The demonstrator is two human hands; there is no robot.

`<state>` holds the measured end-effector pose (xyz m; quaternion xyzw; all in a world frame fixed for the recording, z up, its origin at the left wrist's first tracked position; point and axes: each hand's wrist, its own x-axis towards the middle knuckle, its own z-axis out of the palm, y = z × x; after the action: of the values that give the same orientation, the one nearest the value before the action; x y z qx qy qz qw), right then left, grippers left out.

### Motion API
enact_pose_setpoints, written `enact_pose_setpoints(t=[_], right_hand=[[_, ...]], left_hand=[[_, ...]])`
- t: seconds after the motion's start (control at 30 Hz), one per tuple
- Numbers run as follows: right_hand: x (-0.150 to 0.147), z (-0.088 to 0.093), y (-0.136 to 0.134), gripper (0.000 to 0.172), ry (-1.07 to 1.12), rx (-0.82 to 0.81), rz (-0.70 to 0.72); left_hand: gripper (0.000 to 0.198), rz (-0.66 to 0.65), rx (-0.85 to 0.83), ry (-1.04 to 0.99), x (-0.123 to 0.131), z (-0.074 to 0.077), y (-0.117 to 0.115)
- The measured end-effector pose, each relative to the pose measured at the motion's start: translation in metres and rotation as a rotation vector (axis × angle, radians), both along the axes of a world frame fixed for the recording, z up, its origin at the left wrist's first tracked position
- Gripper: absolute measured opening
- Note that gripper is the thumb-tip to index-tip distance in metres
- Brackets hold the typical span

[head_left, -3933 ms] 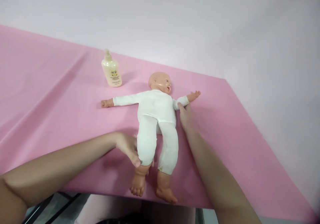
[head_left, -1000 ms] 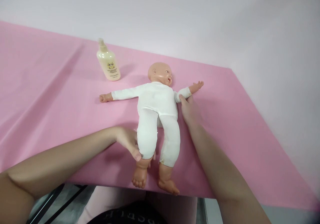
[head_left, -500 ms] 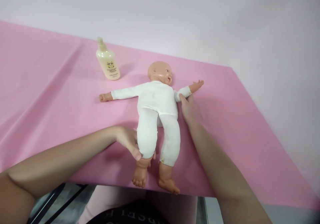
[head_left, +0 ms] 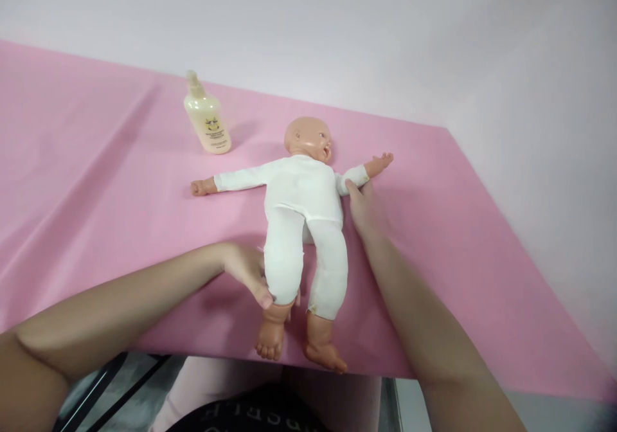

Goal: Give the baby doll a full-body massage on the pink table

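Observation:
A baby doll (head_left: pixel 304 189) with a white cloth body and plastic head, hands and feet lies on its back, its feet toward me and its head turned to the right. My left hand (head_left: pixel 248 274) is wrapped around the doll's lower leg on the left, just above the foot; its thumb lies on the near side and fingertips show behind the leg. My right hand (head_left: pixel 364 207) grips the doll's bent arm on the right near the elbow, thumb on top, with the other fingers mostly hidden beneath.
A pump bottle (head_left: pixel 209 123) of pale yellow liquid stands upright behind the doll on the left. Pink cloth (head_left: pixel 120 188) covers the table, with creases at the left. The table's front edge runs just beyond the doll's feet, close to my lap. A white wall (head_left: pixel 308 33) rises behind.

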<state>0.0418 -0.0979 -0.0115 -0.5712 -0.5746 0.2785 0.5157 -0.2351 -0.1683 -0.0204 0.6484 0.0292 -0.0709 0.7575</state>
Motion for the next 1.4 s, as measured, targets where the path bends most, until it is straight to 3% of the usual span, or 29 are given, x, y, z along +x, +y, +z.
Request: enact_pose_setpoints(t=[0.37,0.67,0.9,1.03,1.13,1.27,1.4], right_hand=[[-0.003,0.003,-0.001,0.087,0.024,0.022,0.000],[-0.001,-0.009,0.008,0.090,0.026,0.023,-0.005],[0.003,-0.025,0.017,0.062,0.065,-0.010,0.034],[-0.002,-0.022,0.014,0.051,0.081,-0.033,0.027],[-0.004,-0.016,0.006,0.038,-0.049,-0.004,0.040],[-0.004,-0.013,-0.002,0.038,-0.296,0.160,0.088],[-0.004,-0.015,-0.003,0.039,-0.330,0.208,0.121]], left_hand=[[0.068,-0.025,-0.018,0.023,0.000,0.002,0.000],[0.071,-0.026,-0.050,0.024,0.001,-0.001,0.001],[0.069,-0.035,-0.112,0.005,0.004,-0.002,-0.001],[0.058,-0.038,-0.138,-0.024,0.005,0.008,-0.003],[0.050,0.035,-0.192,-0.065,0.006,0.014,-0.007],[0.056,0.168,-0.366,-0.106,0.006,0.008,-0.011],[0.060,0.206,-0.442,-0.149,0.005,0.002,-0.010]])
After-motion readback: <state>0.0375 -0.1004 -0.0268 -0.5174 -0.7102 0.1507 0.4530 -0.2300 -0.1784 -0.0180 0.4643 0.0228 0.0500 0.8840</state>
